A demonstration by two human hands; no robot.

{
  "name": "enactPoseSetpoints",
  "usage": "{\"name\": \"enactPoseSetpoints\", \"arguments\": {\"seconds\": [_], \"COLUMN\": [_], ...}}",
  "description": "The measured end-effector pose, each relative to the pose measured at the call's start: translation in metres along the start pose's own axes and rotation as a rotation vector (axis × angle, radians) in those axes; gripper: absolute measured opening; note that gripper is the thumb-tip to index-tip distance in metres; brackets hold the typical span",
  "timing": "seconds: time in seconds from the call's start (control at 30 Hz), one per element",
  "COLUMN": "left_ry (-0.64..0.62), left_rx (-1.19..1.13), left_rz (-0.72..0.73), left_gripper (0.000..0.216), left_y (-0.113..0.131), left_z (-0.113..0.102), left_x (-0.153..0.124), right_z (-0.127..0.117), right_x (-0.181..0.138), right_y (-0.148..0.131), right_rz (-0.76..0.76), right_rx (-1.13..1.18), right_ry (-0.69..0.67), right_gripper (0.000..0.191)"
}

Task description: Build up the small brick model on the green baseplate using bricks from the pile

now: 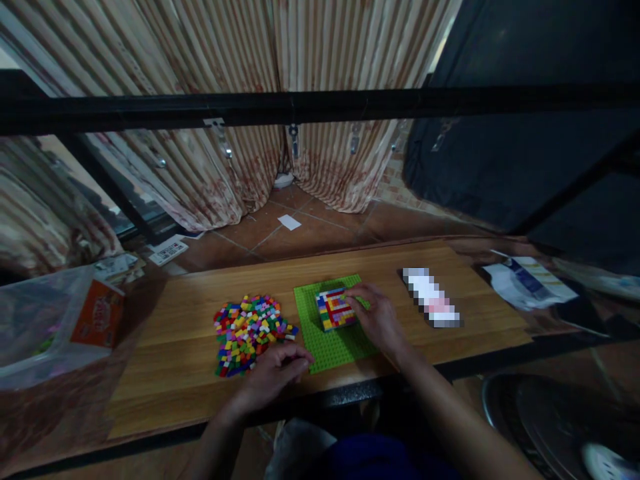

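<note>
On a green studded baseplate (330, 360) sits a low, squarish toy brick build (334, 309), with red, white, yellow and blue bricks on top. My right hand (377, 320) is over its right side, thumb and fingers pinched at the top edge. Whatever is between those fingertips is too small to make out. My left hand (280, 370) is at the near left corner of the baseplate, fingers curled against the thumb; anything inside is hidden. Just beyond it, a heap of small loose toy bricks (250, 330) in many colours lies left of the baseplate.
The wooden table (170, 347) carries a pixelated, phone-shaped object (431, 298) on the right. A clear plastic bin (45, 327) with an orange label stands left of the table. Papers and packaging (530, 283) are at the right. A dark metal bar (320, 107) crosses before the curtains.
</note>
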State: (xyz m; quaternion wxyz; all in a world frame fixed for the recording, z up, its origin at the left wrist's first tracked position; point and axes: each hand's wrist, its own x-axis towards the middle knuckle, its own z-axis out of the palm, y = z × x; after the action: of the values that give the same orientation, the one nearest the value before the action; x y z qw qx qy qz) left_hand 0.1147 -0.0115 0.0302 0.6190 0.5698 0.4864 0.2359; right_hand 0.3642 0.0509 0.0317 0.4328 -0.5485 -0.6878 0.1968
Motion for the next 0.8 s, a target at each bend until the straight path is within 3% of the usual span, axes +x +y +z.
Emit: {"name": "enactPoseSetpoints", "arguments": {"seconds": [0.17, 0.27, 0.5, 0.8], "left_ry": [0.267, 0.352, 0.343, 0.339], "left_rx": [0.145, 0.229, 0.298, 0.3], "left_rz": [0.068, 0.141, 0.235, 0.238], "left_gripper": [0.024, 0.02, 0.017, 0.017], "left_y": [-0.009, -0.011, -0.011, -0.009], "left_z": [0.02, 0.025, 0.028, 0.028], "left_x": [0.004, 0.005, 0.005, 0.006], "right_z": [0.02, 0.029, 0.033, 0.027], "right_x": [0.021, 0.031, 0.041, 0.047], "right_y": [0.0, 0.0, 0.005, 0.0], "right_rz": [-0.012, -0.043, -0.091, -0.026], "right_rx": [-0.031, -0.022, -0.03, -0.005], "right_ry": [-0.088, -0.152, -0.278, -0.396], "right_gripper": [0.017, 0.015, 0.014, 0.016]}}
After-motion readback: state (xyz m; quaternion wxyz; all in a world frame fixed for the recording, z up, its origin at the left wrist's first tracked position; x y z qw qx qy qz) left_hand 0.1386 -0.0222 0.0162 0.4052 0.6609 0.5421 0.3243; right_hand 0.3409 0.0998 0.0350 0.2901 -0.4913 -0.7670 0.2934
